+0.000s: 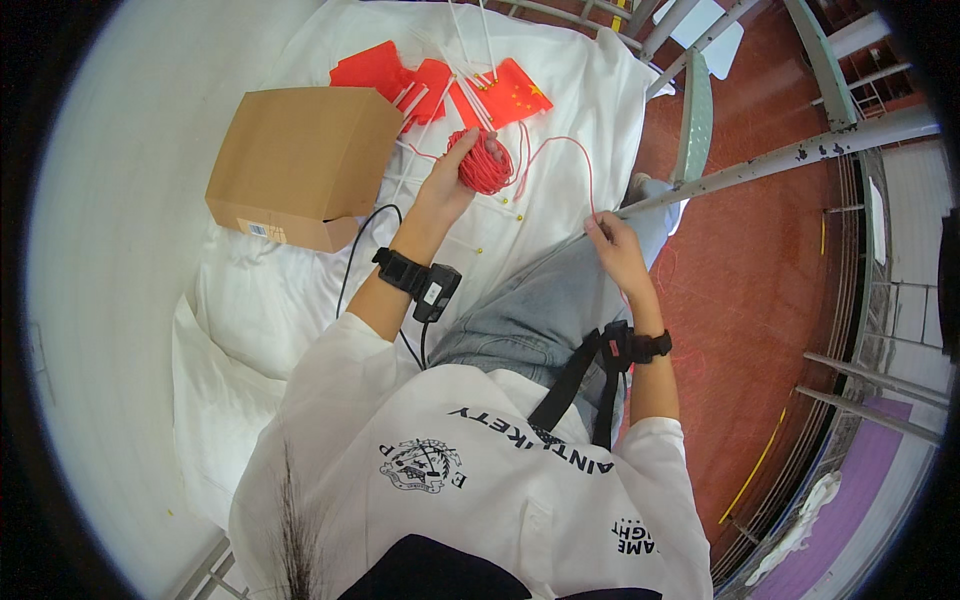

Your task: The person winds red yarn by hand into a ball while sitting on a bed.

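At the far left a pale wall [110, 260] rises beside a bed spread with a rumpled white sheet [245, 330]. On the sheet, left of the person's arms, sits a brown cardboard box [295, 150], its near side bearing a small label. A black cable [350, 265] loops between the box and the left forearm, which wears a black wrist device [437, 293]. Just beyond the box, at its far right corner, lie red flags [370, 72] on white sticks [437, 110], overlapping one another; the rightmost flag [520, 92] shows yellow stars. Nearer than these, about the middle of the sheet, the left hand [447, 180] is curled around a ball of red string [486, 165], gripping it from the left. More thin sticks lie close by, with gold tips [505, 200] showing just right of the ball and nearer the person. From the ball a red strand [565, 139] arcs to the right and then comes nearer, to the right hand [618, 250], whose thumb and fingertips are pinched together on it. That hand is above the edge of the person's blue jeans [520, 310], well apart from the left one; a second wrist device [618, 345] is strapped below it. Farther right, grey metal rails [790, 152] stand over a red-brown floor [770, 270], with a purple strip [850, 500] at the near right.
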The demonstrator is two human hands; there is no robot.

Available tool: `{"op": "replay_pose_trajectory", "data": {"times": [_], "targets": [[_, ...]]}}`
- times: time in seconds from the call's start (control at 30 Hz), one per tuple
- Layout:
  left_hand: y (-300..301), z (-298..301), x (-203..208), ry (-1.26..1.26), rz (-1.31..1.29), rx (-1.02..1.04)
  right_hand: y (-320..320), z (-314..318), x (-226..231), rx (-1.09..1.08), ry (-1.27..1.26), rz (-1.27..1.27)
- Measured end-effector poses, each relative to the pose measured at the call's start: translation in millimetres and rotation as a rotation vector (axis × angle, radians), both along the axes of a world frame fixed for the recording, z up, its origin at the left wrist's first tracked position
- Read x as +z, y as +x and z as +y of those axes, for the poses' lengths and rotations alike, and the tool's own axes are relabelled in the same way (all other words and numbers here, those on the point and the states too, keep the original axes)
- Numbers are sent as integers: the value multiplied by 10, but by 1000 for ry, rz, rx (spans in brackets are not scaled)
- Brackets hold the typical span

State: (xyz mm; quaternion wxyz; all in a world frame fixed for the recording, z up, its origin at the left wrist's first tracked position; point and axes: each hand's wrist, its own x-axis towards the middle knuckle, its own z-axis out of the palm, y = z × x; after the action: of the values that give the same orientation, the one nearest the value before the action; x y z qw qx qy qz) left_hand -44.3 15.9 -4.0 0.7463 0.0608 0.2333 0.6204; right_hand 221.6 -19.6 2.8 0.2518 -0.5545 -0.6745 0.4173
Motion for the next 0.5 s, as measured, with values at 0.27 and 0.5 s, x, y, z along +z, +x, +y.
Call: {"op": "replay_pose_trajectory", "data": {"times": [0.27, 0.5], "targets": [[36, -88, -50, 4, 131, -87, -591, 250, 249, -1, 597, -244], [2, -95, -95, 41, 128, -52, -734, 215, 209, -96, -321, 952]]}}
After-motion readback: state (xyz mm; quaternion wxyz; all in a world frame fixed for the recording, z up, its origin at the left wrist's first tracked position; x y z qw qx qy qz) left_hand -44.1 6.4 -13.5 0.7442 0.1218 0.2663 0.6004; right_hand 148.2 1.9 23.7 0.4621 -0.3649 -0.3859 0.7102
